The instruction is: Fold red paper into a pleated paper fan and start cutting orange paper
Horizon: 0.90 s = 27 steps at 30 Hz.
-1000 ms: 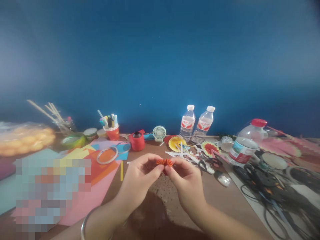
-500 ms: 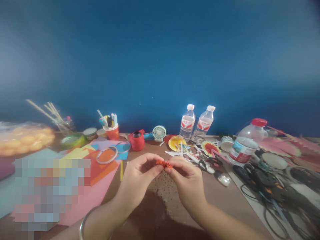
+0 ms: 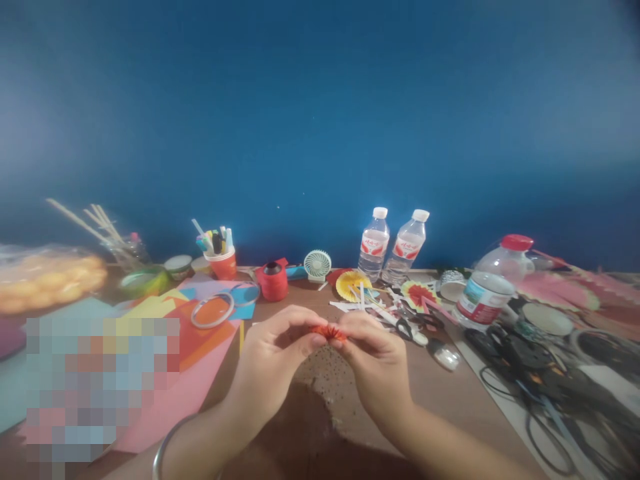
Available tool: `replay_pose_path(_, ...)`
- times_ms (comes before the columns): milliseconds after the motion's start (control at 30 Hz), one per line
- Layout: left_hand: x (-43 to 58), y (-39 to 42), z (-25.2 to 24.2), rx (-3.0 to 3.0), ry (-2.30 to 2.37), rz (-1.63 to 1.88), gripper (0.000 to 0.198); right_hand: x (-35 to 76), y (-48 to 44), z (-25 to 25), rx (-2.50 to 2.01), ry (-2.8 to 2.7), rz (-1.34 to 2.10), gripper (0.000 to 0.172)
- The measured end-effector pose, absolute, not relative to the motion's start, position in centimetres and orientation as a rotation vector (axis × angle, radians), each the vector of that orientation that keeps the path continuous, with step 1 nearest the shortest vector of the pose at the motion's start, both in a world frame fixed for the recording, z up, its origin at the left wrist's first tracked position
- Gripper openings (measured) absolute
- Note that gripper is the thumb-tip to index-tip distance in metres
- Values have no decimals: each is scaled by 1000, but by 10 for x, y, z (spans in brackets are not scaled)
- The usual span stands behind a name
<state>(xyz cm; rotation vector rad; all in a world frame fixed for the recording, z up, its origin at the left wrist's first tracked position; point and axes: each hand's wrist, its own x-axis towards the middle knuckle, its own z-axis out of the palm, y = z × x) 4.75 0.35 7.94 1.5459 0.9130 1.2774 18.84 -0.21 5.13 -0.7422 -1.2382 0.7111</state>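
Observation:
A small orange-red pleated paper fan (image 3: 330, 331) is pinched between both hands, its folds spread in a half circle. My left hand (image 3: 280, 350) grips its left end between thumb and fingers. The other end sits in the closed thumb and fingers of my right hand (image 3: 375, 350). The hands hold the fan above the brown table (image 3: 313, 433); the fingers cover its two ends. Just beyond lie a yellow pleated paper rosette (image 3: 353, 286) and a red one with a pale yellow edge (image 3: 419, 295).
Coloured paper sheets (image 3: 200, 373) and silver rings (image 3: 213, 311) lie left. A pen cup (image 3: 223, 263), red pot-like object (image 3: 273, 281), small fan (image 3: 317, 266) and water bottles (image 3: 374, 247) line the wall. Right are scissors (image 3: 407, 330), a large red-capped bottle (image 3: 485, 293) and black cables (image 3: 545, 373).
The pleated paper has turned a little between my fingers, and its folds now fan out more downward. Both hands stay nearly in place; the view has shifted slightly.

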Motion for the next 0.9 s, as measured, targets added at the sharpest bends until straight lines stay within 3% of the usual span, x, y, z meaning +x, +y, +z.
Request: replay_pose_path(900, 48, 2, 80, 1559, 954, 1319, 12, 191, -2, 53, -725, -1327, 678, 16)
